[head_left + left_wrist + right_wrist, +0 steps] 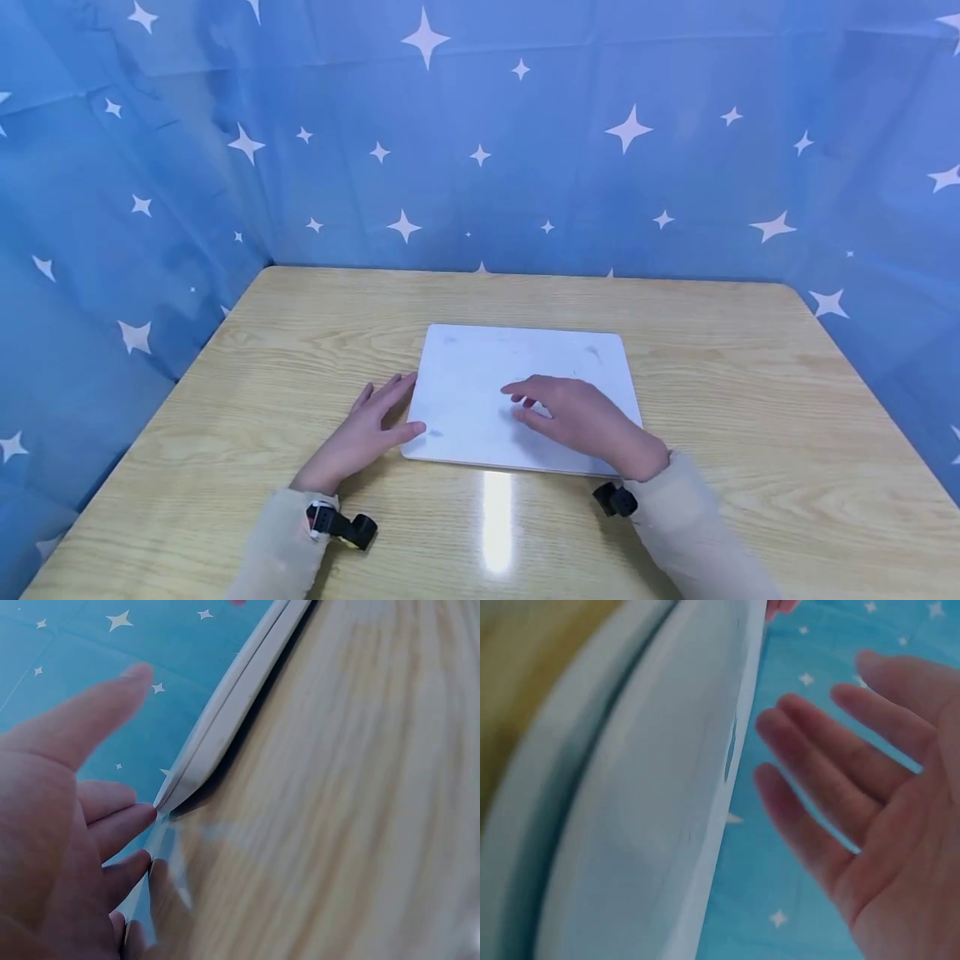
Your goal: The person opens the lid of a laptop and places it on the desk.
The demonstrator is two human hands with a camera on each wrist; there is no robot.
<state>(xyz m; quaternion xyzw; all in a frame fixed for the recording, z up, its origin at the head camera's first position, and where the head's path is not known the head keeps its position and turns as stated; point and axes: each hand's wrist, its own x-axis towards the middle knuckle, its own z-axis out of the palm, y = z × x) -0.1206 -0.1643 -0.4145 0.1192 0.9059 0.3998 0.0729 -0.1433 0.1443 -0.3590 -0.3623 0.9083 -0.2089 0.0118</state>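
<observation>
Lying flat on the tabletop (750, 375), head view: one white board (468, 375), rounded corners, faint grey smudges (592, 353); placed directly before me, presumably so both sides come within easy reach.

Item, my left fingers (401, 390): extended and spread at the board's left side, thumb tip over the edge, index tip beside it; nothing gripped. This placing would suit steadying or squaring the board.

Item, my right fingers (525, 387): loosely bent above the board, right of its centre, holding nothing; kept off the surface, I judge, so as not to press or shift it.

Item, two black wrist cameras (363, 532), one at each pale sleeve (281, 546), apparently mounted there to face the work. Item, blue starred cloth (555, 183), hung behind and at the sides, likely as a plain screen.

Left wrist view: the board's layered edge (229, 724), a thin seam along it. My left thumb stands apart; the other fingers reach to the near corner, though whether they touch I cannot tell.

Right wrist view: my right fingers, slightly parted, palm bare, a gap between them and the board. Item, one pinkish shape (783, 606) at the top, cut off; identity uncertain.
</observation>
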